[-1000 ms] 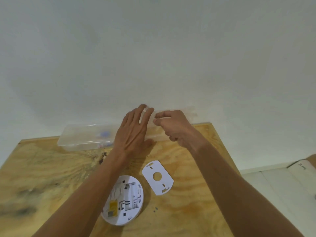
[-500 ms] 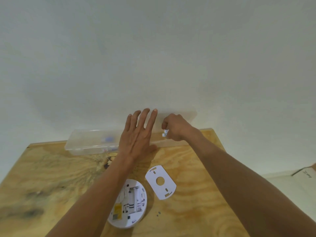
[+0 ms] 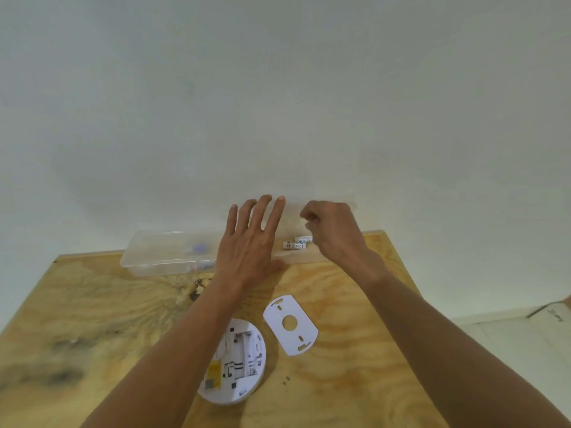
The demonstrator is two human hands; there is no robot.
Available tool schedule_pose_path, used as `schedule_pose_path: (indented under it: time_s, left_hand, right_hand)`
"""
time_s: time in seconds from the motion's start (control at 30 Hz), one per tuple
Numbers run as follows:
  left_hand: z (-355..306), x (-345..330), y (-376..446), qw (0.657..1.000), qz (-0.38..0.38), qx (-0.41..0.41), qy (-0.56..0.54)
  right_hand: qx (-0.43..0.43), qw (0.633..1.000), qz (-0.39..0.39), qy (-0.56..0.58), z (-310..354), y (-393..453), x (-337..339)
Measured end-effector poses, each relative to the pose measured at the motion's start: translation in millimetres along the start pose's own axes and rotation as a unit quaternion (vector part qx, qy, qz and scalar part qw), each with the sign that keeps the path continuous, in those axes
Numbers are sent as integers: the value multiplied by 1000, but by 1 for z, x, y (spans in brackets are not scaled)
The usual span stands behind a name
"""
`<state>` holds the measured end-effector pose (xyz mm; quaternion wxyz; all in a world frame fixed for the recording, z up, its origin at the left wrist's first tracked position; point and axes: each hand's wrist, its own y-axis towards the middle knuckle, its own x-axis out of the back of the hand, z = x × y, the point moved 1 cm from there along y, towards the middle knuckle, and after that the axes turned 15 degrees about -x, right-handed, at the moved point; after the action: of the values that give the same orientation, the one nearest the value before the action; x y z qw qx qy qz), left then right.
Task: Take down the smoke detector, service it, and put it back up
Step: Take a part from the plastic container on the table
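CE-marked white batteries (image 3: 298, 243) in plastic box (image 3: 160, 254)

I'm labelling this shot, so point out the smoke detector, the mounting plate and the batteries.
smoke detector (image 3: 238, 366): head view, on its open back.
mounting plate (image 3: 290, 329): head view, flat face beside the round hole.
batteries (image 3: 294, 244): head view, on the label of the nearer one, in the clear box.

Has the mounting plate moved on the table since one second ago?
No. The mounting plate lies beside the smoke detector, the same way apart as before; only the camera shifted.
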<state>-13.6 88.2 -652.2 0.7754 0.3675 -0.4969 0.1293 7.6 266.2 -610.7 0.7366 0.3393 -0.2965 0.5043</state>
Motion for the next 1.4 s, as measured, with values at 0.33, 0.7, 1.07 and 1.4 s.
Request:
schedule_pose_path:
  time_s: [0.33,0.7,1.07,1.4]
  left_hand:
    - [-7,3,-6,1000,-9,-2,10]
    - [-20,-2,-7,995,5,-29,-98]
    - [-21,7,-6,981,15,34,-190]
    - [-23,10,-6,980,10,44,-196]
  right_hand:
    - [51,961,-13,-270,-14,10,44]
    - [57,975,37,-212,-43,-27,26]
    - [50,990,-35,-130,-69,-33,8]
    - [73,979,-108,-157,-68,-39,-2]
